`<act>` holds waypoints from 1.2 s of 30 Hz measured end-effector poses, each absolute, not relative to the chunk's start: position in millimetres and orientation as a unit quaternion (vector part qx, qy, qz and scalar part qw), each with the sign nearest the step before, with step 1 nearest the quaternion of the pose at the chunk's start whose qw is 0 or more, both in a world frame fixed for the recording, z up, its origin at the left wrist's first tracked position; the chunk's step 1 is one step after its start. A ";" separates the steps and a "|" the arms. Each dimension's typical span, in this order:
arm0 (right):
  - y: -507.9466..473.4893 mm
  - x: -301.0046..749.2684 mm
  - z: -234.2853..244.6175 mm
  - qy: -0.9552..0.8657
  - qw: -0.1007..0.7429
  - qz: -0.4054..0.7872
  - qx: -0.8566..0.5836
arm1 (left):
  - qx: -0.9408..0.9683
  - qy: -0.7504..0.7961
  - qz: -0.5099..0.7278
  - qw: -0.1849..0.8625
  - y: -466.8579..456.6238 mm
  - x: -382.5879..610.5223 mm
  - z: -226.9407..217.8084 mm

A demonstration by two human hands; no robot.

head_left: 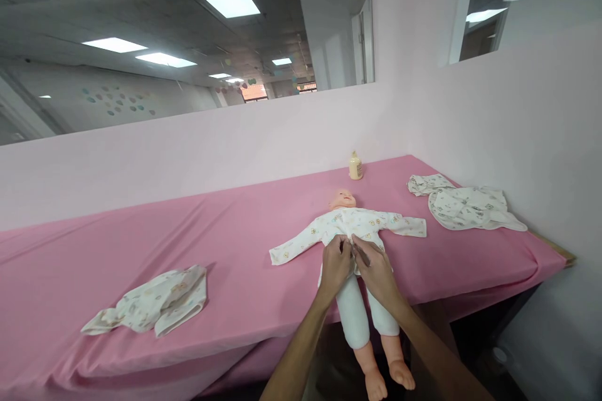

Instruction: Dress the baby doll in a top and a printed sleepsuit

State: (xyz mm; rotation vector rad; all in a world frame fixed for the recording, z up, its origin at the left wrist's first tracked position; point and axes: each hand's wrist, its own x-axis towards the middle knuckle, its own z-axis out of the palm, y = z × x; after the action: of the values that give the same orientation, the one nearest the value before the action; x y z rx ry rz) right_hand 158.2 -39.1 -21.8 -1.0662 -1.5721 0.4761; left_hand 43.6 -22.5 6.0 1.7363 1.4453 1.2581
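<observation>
A baby doll [342,199] lies on its back on the pink-covered table [141,244], legs hanging over the front edge. It wears a white patterned shirt [376,222] with the sleeves spread out to both sides. My left hand [335,266] and my right hand [374,266] meet at the lower front of the shirt. The fingers of both hands are pinched on the shirt's front edges, near the doll's waist.
A crumpled white garment [150,307] lies on the table at the left. Another patterned garment [463,205] lies at the far right by the wall. A small yellow bottle [355,166] stands behind the doll's head. Pink partition walls close off the back and right.
</observation>
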 end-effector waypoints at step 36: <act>-45.6 157.4 -25.5 -0.735 0.506 0.083 -0.444 | 0.661 0.548 0.442 0.260 -22.7 41.3 7.9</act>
State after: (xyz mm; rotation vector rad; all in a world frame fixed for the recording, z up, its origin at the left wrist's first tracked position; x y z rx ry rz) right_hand 157.4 -45.6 -25.5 -1.0700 -1.7717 0.2012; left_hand 41.3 -22.7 7.9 1.7901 1.4837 1.1976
